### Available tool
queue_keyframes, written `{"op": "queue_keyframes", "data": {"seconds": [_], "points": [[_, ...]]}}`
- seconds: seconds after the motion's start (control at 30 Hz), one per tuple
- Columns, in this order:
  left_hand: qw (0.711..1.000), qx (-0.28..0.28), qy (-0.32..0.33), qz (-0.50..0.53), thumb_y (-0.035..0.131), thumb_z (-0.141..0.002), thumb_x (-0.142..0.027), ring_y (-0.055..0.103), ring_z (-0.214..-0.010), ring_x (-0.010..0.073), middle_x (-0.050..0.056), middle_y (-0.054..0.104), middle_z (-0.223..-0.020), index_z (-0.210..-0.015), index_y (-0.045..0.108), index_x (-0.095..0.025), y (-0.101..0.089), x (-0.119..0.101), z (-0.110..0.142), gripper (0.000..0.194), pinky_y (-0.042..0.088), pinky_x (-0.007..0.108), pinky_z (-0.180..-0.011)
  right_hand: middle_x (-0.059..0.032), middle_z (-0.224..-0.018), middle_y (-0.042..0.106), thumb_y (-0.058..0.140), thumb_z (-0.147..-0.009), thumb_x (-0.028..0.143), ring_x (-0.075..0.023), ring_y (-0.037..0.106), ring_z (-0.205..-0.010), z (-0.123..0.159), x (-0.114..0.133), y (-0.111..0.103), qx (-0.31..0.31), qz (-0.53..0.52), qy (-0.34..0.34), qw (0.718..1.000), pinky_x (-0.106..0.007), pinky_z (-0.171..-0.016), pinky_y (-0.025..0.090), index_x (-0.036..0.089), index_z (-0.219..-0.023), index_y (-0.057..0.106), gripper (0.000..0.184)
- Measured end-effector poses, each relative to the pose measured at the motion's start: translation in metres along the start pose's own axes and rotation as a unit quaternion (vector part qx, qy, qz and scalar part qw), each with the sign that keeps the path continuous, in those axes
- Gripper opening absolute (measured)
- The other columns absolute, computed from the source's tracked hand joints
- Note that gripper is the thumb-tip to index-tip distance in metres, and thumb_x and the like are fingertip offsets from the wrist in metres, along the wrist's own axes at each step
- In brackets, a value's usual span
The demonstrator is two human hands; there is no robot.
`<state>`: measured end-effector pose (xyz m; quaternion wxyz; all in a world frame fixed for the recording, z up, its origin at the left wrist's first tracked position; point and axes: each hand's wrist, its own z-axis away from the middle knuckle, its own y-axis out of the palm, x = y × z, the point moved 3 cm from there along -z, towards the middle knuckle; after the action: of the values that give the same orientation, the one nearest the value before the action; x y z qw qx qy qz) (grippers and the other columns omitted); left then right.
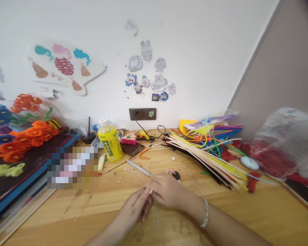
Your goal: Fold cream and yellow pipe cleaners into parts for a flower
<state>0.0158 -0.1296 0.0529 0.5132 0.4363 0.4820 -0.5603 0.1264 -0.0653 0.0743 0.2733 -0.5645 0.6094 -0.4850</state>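
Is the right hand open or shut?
Shut: the right hand curls its fingers toward the left hand, with a tiny pale piece showing between them.

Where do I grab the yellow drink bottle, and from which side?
Grip the yellow drink bottle round its middle from the near side: it stands upright, its body is smooth and round, and a dark box sits close on its right.

Heaped pipe cleaners (207,160) block the way forward-right
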Motion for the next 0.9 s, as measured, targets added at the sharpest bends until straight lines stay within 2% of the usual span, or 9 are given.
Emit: {"op": "queue_keyframes", "data": {"seconds": [0.1, 0.17, 0.23, 0.33, 0.4, 0.6, 0.73, 0.83, 0.9], "points": [[1.0, 0.019, 0.002, 0.013, 0.036, -0.078, -0.062, 0.037, -0.039, 0.0094, -0.006, 0.043, -0.04, -0.054, 0.046, -0.019, -0.003, -0.001, 0.0, 0.049, 0.028, 0.023, -0.044, -0.0069, -0.093, 0.063, 0.035, -0.089, 0.02, -0.0167, 0.056, -0.086, 0.001, -0.004, -0.002, -0.027, -0.155, 0.029, 0.987, -0.027, -0.075, 0.039, 0.017, -0.104, 0.054, 0.024], [0.999, 0.032, -0.002, 0.03, 0.036, -0.078, -0.061, 0.036, -0.037, 0.0087, -0.007, 0.041, -0.043, -0.057, 0.044, -0.02, -0.005, 0.0, -0.002, 0.047, 0.026, 0.023, -0.041, -0.0055, -0.088, 0.063, 0.034, -0.091, 0.024, -0.015, 0.057, -0.08, 0.0, -0.008, 0.0, -0.055, -0.283, 0.075, 0.955, -0.026, -0.072, 0.041, 0.017, -0.101, 0.055, 0.024], [0.998, 0.042, -0.004, 0.049, 0.039, -0.077, -0.06, 0.034, -0.037, 0.0078, -0.008, 0.038, -0.047, -0.062, 0.045, -0.02, -0.007, 0.0, -0.004, 0.043, 0.024, 0.022, -0.04, -0.0024, -0.075, 0.061, 0.039, -0.09, 0.034, -0.0118, 0.056, -0.064, -0.002, -0.012, 0.005, -0.067, -0.427, 0.124, 0.893, -0.023, -0.061, 0.043, 0.016, -0.095, 0.056, 0.025], [0.996, 0.055, 0.002, 0.065, 0.038, -0.078, -0.057, 0.031, -0.037, 0.0072, -0.009, 0.034, -0.05, -0.069, 0.049, -0.019, -0.005, -0.002, -0.004, 0.04, 0.024, 0.021, -0.039, 0.0019, -0.061, 0.058, 0.056, -0.078, 0.047, -0.0079, 0.05, -0.048, -0.005, -0.014, 0.012, -0.047, -0.602, 0.16, 0.781, -0.02, -0.048, 0.04, 0.015, -0.088, 0.055, 0.034], [0.996, 0.054, 0.008, 0.064, 0.035, -0.081, -0.054, 0.03, -0.038, 0.0071, -0.008, 0.034, -0.051, -0.07, 0.05, -0.018, -0.004, -0.002, -0.004, 0.041, 0.024, 0.02, -0.039, 0.0029, -0.056, 0.058, 0.063, -0.071, 0.049, -0.0071, 0.05, -0.044, -0.007, -0.014, 0.015, -0.029, -0.654, 0.169, 0.737, -0.019, -0.045, 0.039, 0.014, -0.081, 0.054, 0.037], [0.999, 0.019, 0.037, 0.02, 0.033, -0.084, -0.054, 0.036, -0.038, 0.0099, -0.006, 0.042, -0.047, -0.069, 0.054, -0.018, -0.002, 0.001, -0.002, 0.043, 0.027, 0.022, -0.039, 0.0041, -0.051, 0.059, 0.068, -0.067, 0.047, -0.0061, 0.05, -0.038, -0.007, -0.012, 0.019, -0.042, -0.678, 0.199, 0.706, -0.017, -0.04, 0.038, 0.016, -0.069, 0.046, 0.038], [0.993, -0.008, 0.108, -0.057, 0.044, -0.083, -0.046, 0.048, -0.054, 0.014, -0.001, 0.054, -0.06, -0.068, 0.057, -0.02, -0.003, -0.008, 0.003, 0.033, 0.037, 0.024, -0.054, 0.0036, -0.049, 0.06, 0.068, -0.067, 0.047, -0.0062, 0.05, -0.036, -0.007, -0.006, 0.021, -0.06, -0.698, 0.212, 0.681, -0.016, -0.037, 0.035, 0.016, -0.07, 0.044, 0.04], [0.985, -0.011, 0.144, -0.098, 0.042, -0.086, -0.042, 0.053, -0.065, 0.0169, 0.001, 0.059, -0.066, -0.068, 0.058, -0.02, -0.002, -0.012, 0.005, 0.033, 0.039, 0.025, -0.065, 0.0029, -0.049, 0.06, 0.069, -0.066, 0.047, -0.0055, 0.05, -0.035, -0.007, -0.003, 0.019, -0.059, -0.728, 0.218, 0.647, -0.015, -0.036, 0.031, 0.015, -0.071, 0.046, 0.04], [0.993, -0.001, 0.112, -0.048, 0.041, -0.086, -0.044, 0.047, -0.051, 0.0135, -0.002, 0.054, -0.058, -0.068, 0.058, -0.02, -0.003, -0.007, 0.004, 0.034, 0.037, 0.024, -0.054, 0.0033, -0.048, 0.059, 0.069, -0.066, 0.048, -0.005, 0.049, -0.036, -0.008, -0.002, 0.018, -0.049, -0.754, 0.214, 0.619, -0.014, -0.036, 0.03, 0.013, -0.073, 0.05, 0.04]]}}
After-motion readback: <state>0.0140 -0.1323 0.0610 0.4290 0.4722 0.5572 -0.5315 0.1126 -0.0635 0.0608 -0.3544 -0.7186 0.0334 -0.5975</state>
